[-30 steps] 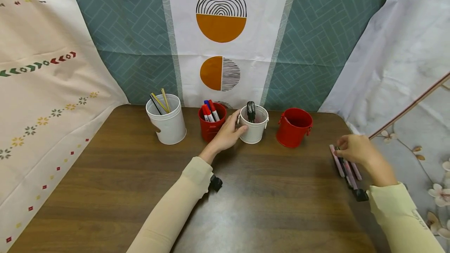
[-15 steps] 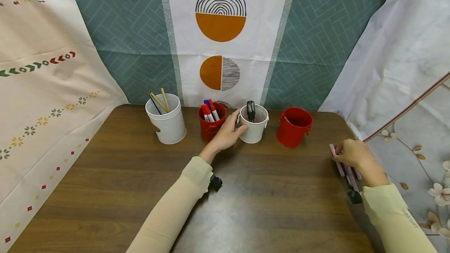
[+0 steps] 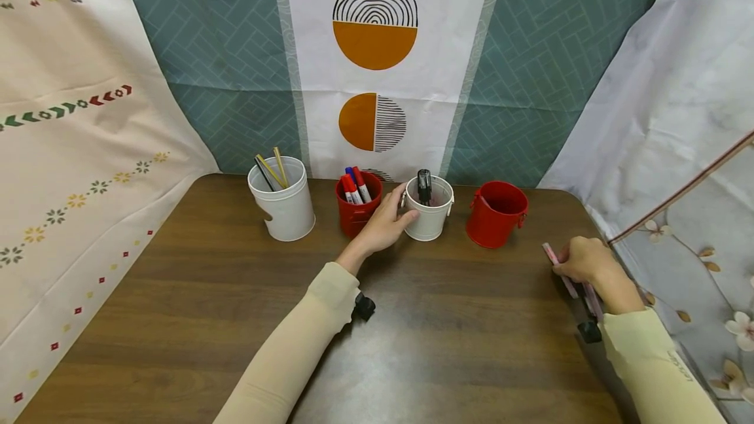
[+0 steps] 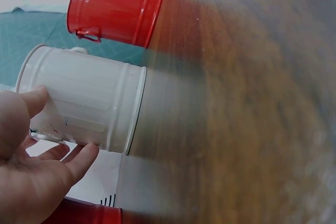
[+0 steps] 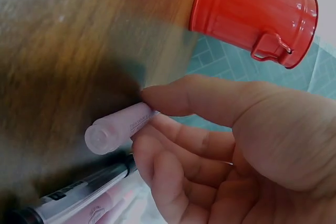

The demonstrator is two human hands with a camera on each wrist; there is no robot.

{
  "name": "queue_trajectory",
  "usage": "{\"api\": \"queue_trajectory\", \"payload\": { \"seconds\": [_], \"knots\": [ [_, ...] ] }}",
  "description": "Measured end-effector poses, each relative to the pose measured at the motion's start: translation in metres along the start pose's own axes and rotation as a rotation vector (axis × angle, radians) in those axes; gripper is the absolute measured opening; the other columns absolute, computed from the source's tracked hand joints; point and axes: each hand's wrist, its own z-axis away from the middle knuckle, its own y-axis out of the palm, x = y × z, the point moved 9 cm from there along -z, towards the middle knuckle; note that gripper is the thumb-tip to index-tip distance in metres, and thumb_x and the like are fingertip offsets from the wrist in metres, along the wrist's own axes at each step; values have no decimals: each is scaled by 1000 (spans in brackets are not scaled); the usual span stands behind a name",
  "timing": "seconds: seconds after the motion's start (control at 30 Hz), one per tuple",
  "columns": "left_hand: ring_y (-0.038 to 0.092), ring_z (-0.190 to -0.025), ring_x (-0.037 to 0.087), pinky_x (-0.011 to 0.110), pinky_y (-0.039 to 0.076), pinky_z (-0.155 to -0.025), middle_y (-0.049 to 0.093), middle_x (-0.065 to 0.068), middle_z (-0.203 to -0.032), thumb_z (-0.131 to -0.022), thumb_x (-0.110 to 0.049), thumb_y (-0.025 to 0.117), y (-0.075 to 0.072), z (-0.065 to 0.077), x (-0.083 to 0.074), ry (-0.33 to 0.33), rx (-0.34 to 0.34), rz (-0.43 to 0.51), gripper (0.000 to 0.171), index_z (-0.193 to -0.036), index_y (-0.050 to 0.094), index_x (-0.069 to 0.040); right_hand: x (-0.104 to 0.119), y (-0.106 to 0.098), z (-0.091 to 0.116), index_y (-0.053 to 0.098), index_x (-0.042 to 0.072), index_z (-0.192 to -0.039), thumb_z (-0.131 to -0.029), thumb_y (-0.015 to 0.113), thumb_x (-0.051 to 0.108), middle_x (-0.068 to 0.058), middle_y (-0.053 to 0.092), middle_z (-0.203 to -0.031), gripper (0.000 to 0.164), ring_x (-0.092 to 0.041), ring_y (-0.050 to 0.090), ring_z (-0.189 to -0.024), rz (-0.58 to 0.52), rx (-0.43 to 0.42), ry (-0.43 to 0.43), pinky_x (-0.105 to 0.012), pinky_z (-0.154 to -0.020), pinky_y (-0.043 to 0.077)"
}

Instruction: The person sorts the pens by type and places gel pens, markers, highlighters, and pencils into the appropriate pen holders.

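Observation:
In the head view my left hand [image 3: 381, 226] rests against the left side of a small white bucket [image 3: 425, 224], thumb at its front and fingers near its handle. Black-capped pens [image 3: 424, 187] stand in that bucket. At the table's right edge my right hand [image 3: 589, 264] pinches a pale pink pen [image 3: 549, 252] between thumb and fingers. The right wrist view shows this pink pen [image 5: 118, 127] low over the wood; whether it touches the table is unclear. Beside it lie other pens [image 5: 79, 195], one clear with a black end, partly hidden by the hand.
A red bucket [image 3: 493, 231] stands between the white bucket and my right hand. Left of my left hand is another red bucket [image 3: 353, 218] with red and blue markers. A taller white bucket [image 3: 288, 218] holds pencils. Cloth [image 3: 518, 70] hangs behind the brown table [image 3: 459, 345].
My right hand has closed on the pink pen and drawn its far end leftward, away from the other pens. The left hand stays at the white bucket.

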Motion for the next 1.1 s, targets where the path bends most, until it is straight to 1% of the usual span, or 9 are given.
{"api": "queue_trajectory", "payload": {
  "seconds": [0.1,0.2,0.27,0.4,0.43,0.57,0.77,0.9,1.1],
  "knots": [
    [42,-148,29,48,35,-125,44,15,-158,-106,-20,66,1,-1,1,-7,-1,3,70,-166,30,-13,1,-2,1,76,-1,-90,-86,81,20,-16,71,-82,22,-35,63,-77,-7,-8,-9,-53,-71,56],
    [42,-148,29,47,35,-125,45,15,-158,-106,-20,66,2,-1,2,-10,0,1,70,-166,30,-13,3,-7,2,75,-1,-91,-87,79,20,-10,72,-79,22,-34,65,-77,-30,-40,-34,-54,-71,56],
    [42,-147,29,46,36,-125,45,15,-158,-106,-20,66,2,-1,2,-12,2,1,70,-166,30,-14,5,-13,2,74,0,-90,-86,78,20,-6,71,-76,20,-31,65,-74,-48,-71,-61,-52,-69,55],
    [43,-147,28,46,39,-123,45,15,-157,-106,-20,66,2,0,2,-18,1,9,70,-166,30,-15,10,-26,3,74,3,-90,-88,76,18,-3,73,-78,16,-22,65,-69,-102,-123,-93,-42,-64,53],
    [43,-147,28,46,40,-122,45,15,-157,-106,-20,66,2,0,1,-19,1,11,70,-166,30,-15,11,-30,3,74,3,-91,-88,75,18,-1,74,-77,15,-18,65,-67,-115,-135,-98,-39,-64,51],
    [43,-146,28,47,40,-122,45,15,-157,-106,-20,66,1,1,0,-19,0,10,71,-167,30,-15,14,-42,6,73,2,-101,-93,72,19,2,75,-80,19,-12,66,-64,-174,-171,-97,-34,-65,50],
    [44,-145,29,47,38,-123,46,16,-156,-106,-19,66,0,1,0,-17,2,-7,71,-166,30,-14,30,-65,14,72,4,-106,-93,75,20,-2,78,-86,20,-7,66,-69,-224,-292,-123,-28,-66,49],
    [44,-145,30,47,41,-121,45,17,-156,-106,-19,66,0,2,-1,-18,2,8,71,-167,30,-13,41,-77,17,72,8,-110,-97,75,25,-4,79,-91,21,-2,66,-71,-279,-339,-122,-23,-65,48],
    [43,-144,30,48,42,-121,45,17,-156,-106,-19,66,0,1,-1,-19,7,20,71,-167,29,-14,55,-92,21,72,9,-113,-99,74,29,-10,79,-98,25,7,62,-73,-346,-413,-134,-19,-64,47]
  ]
}}
